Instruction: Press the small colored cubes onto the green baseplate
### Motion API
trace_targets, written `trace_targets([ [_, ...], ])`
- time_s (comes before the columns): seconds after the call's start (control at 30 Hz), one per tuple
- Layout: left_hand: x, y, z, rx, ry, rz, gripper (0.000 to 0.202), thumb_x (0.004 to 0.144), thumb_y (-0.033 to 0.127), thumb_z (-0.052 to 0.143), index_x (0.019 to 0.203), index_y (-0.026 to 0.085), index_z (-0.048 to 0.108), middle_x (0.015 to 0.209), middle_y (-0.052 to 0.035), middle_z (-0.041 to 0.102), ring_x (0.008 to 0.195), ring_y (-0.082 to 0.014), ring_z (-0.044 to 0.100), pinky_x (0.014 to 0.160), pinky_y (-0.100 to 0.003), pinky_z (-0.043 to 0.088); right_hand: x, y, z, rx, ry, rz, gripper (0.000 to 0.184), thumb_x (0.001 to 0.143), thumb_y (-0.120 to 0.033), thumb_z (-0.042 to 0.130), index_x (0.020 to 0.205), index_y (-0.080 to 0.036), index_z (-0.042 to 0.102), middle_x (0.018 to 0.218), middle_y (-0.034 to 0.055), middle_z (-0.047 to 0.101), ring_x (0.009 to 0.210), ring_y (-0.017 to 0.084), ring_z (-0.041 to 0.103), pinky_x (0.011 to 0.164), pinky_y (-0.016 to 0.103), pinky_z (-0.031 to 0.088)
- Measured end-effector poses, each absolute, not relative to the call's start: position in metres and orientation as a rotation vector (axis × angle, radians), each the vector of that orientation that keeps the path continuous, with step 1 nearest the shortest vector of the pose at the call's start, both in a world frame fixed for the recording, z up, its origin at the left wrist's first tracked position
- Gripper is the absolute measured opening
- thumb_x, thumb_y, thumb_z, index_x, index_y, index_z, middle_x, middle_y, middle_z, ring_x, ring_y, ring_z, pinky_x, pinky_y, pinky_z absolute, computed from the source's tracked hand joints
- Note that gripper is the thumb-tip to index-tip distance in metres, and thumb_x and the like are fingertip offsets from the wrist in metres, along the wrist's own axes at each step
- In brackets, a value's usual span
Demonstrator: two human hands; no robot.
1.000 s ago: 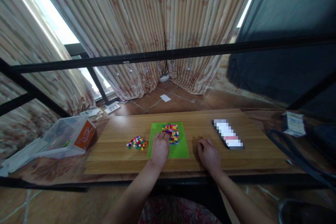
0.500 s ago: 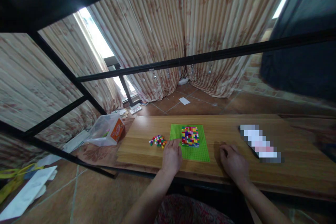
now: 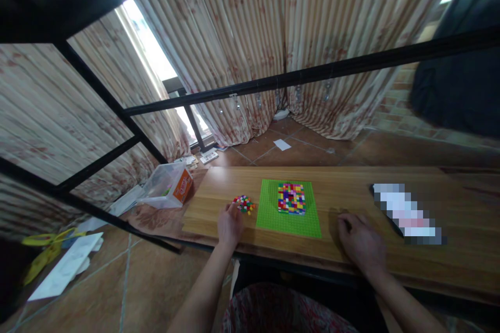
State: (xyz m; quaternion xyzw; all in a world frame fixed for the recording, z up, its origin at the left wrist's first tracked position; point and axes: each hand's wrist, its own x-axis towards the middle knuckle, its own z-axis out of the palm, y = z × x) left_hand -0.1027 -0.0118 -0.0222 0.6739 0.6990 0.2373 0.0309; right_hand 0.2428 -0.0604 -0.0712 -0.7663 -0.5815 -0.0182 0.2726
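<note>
A green baseplate lies on the wooden board and carries a square block of many-coloured small bricks. Left of the plate sits a little pile of loose coloured bricks. My left hand rests palm down just in front of that pile, its fingertips reaching the nearest bricks; the fingers lie loosely curled. My right hand lies on the board to the right of the plate, fingers bent under, nothing visible in it.
A blurred-out flat object lies at the board's right. A clear plastic box with an orange label sits left of the board. Black metal bars cross in front of the curtains. Papers and yellow scissors lie on the tiled floor.
My left hand has slid leftward off the green plate to the loose brick pile. The right hand has stayed in place. My head has turned left, shifting the whole scene rightward.
</note>
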Motion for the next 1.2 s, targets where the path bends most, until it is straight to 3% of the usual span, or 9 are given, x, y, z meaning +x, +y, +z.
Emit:
trace_targets([
  [0.13, -0.095, 0.007, -0.018, 2.193, 2.068, 0.628, 0.028, 0.087, 0.015, 0.051, 0.106, 0.022, 0.071, 0.107, -0.0083, 0.069, 0.1, -0.021, 0.061, 0.092, -0.036, 0.046, 0.243, -0.061, -0.071, -2.041, -1.561, -0.061, 0.024, 0.092, -0.03, 0.046, 0.09, -0.019, 0.068, 0.098, 0.0084, 0.068, 0.071, 0.02, 0.059, 0.06, 0.031, 0.039],
  [0.27, -0.091, 0.017, -0.014, 2.231, 2.068, 0.536, 0.026, 0.087, 0.016, 0.051, 0.101, 0.02, 0.072, 0.107, -0.0104, 0.069, 0.099, -0.0236, 0.06, 0.091, -0.04, 0.046, 0.241, -0.062, -0.07, -2.04, -1.553, -0.088, 0.024, 0.091, -0.03, 0.046, 0.088, -0.02, 0.068, 0.095, 0.0081, 0.067, 0.068, 0.019, 0.057, 0.057, 0.031, 0.037],
  [0.57, -0.099, 0.015, -0.014, 2.186, 2.077, 0.521, 0.015, 0.081, 0.014, 0.059, 0.089, 0.02, 0.07, 0.105, -0.0096, 0.069, 0.099, -0.0234, 0.059, 0.09, -0.037, 0.044, 0.241, -0.061, -0.07, -2.059, -1.552, -0.05, 0.023, 0.092, -0.03, 0.047, 0.091, -0.019, 0.067, 0.095, 0.0072, 0.067, 0.072, 0.019, 0.059, 0.062, 0.03, 0.039],
  [0.8, -0.101, 0.012, -0.013, 2.153, 2.019, 0.578, 0.014, 0.08, 0.009, 0.057, 0.083, 0.019, 0.066, 0.1, -0.0079, 0.07, 0.095, -0.0217, 0.059, 0.088, -0.035, 0.042, 0.241, -0.062, -0.07, -2.037, -1.529, -0.078, 0.022, 0.091, -0.03, 0.048, 0.092, -0.019, 0.067, 0.097, 0.0074, 0.068, 0.072, 0.018, 0.059, 0.061, 0.029, 0.038],
  [1.0, -0.099, 0.007, -0.013, 2.093, 1.934, 0.713, 0.014, 0.083, 0.015, 0.055, 0.076, 0.021, 0.064, 0.084, -0.0063, 0.07, 0.092, -0.0243, 0.061, 0.093, -0.041, 0.038, 0.24, -0.062, -0.069, -2.046, -1.525, -0.067, 0.023, 0.091, -0.03, 0.047, 0.091, -0.019, 0.068, 0.095, 0.0077, 0.067, 0.068, 0.018, 0.057, 0.06, 0.03, 0.037],
  [1.1, -0.099, 0.008, -0.015, 2.01, 1.867, 0.846, 0.013, 0.08, 0.013, 0.056, 0.079, 0.022, 0.066, 0.085, -0.0064, 0.071, 0.093, -0.0244, 0.062, 0.096, -0.042, 0.039, 0.24, -0.062, -0.068, -2.039, -1.522, -0.064, 0.024, 0.091, -0.03, 0.047, 0.09, -0.019, 0.069, 0.095, 0.0084, 0.067, 0.068, 0.018, 0.057, 0.059, 0.03, 0.037],
  [1.2, -0.101, 0.01, -0.019, 1.87, 1.776, 1.017, 0.02, 0.081, 0.015, 0.053, 0.094, 0.02, 0.067, 0.093, -0.0072, 0.072, 0.094, -0.0219, 0.064, 0.093, -0.039, 0.044, 0.24, -0.062, -0.067, -2.031, -1.531, -0.065, 0.025, 0.091, -0.03, 0.046, 0.089, -0.019, 0.068, 0.094, 0.0087, 0.067, 0.07, 0.019, 0.057, 0.059, 0.03, 0.037],
])
